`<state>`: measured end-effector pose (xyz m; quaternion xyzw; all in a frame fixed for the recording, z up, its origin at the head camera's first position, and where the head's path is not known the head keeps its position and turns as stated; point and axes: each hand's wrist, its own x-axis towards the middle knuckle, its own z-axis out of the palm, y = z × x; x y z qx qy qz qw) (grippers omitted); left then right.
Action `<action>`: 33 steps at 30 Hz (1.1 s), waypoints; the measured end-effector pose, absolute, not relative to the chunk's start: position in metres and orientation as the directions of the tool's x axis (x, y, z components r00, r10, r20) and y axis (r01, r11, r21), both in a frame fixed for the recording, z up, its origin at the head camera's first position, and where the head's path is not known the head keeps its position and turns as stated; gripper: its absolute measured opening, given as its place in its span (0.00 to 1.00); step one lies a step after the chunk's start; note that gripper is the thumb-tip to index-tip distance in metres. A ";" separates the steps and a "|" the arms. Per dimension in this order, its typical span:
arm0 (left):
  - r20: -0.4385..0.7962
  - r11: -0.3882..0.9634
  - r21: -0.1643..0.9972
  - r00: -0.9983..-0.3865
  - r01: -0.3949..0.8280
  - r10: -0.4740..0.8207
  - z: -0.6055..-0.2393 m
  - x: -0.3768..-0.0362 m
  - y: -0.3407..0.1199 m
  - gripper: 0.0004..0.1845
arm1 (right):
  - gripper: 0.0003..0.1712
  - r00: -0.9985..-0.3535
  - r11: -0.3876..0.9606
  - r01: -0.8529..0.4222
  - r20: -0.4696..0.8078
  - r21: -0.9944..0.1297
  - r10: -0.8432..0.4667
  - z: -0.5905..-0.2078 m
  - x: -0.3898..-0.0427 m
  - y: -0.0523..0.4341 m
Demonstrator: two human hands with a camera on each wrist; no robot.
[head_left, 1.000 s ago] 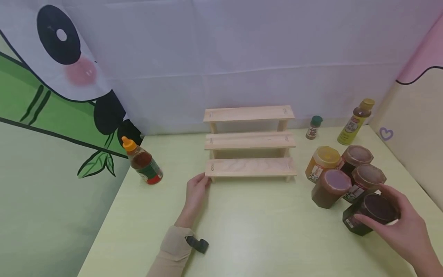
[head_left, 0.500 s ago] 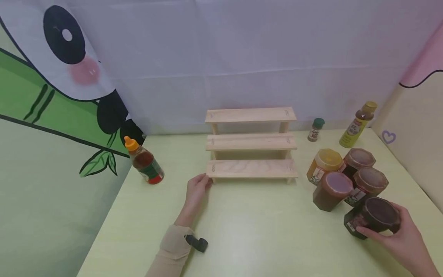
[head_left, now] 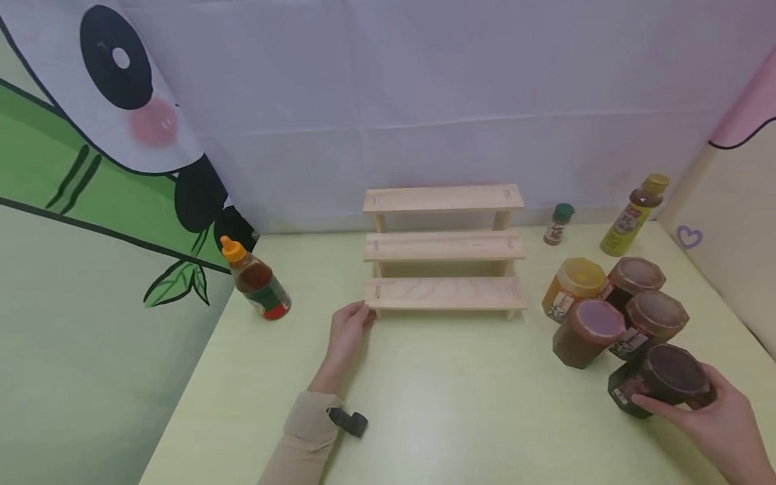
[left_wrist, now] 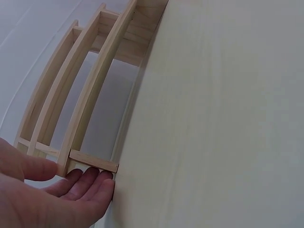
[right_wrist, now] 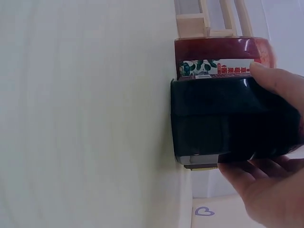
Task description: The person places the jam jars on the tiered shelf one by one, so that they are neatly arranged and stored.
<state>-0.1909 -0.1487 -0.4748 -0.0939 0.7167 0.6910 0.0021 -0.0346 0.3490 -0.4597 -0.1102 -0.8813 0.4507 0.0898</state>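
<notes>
I log a dark hexagonal jar (head_left: 653, 385) near the pale-green worktop's (head_left: 436, 391) right edge, right hand (head_left: 721, 421) curled round it; a pale, three-tiered wooden rack (head_left: 444, 246) towards the back edge, left hand (head_left: 347, 331) pinching its front-left corner; grasping stage, I judge, next needing a steady lift.

L hand (head_left: 348, 331) touches wd shelf (head_left: 445, 294) btm L, R hand (head_left: 721, 417) grips dk jar (head_left: 657, 378).
</notes>
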 end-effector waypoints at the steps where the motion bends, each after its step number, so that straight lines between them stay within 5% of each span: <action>1: -0.133 0.027 0.990 -0.982 -0.138 -0.133 -0.475 -0.191 -0.149 0.16 | 0.34 -0.960 0.561 0.119 0.050 -0.819 0.277 -0.460 -0.034 0.348; 8: -0.144 0.029 0.988 -0.979 -0.149 -0.142 -0.476 -0.192 -0.148 0.16 | 0.37 -0.965 0.588 0.097 0.067 -0.803 0.252 -0.456 -0.030 0.337; 19: -0.147 0.025 0.988 -0.979 -0.152 -0.142 -0.475 -0.190 -0.149 0.17 | 0.41 -0.982 0.609 -0.104 0.177 -0.786 0.061 -0.431 -0.030 0.302; 33: -0.155 0.063 0.984 -0.975 -0.167 -0.161 -0.474 -0.193 -0.146 0.16 | 0.45 -0.959 0.491 -0.280 0.264 -0.825 -0.102 -0.406 -0.073 0.231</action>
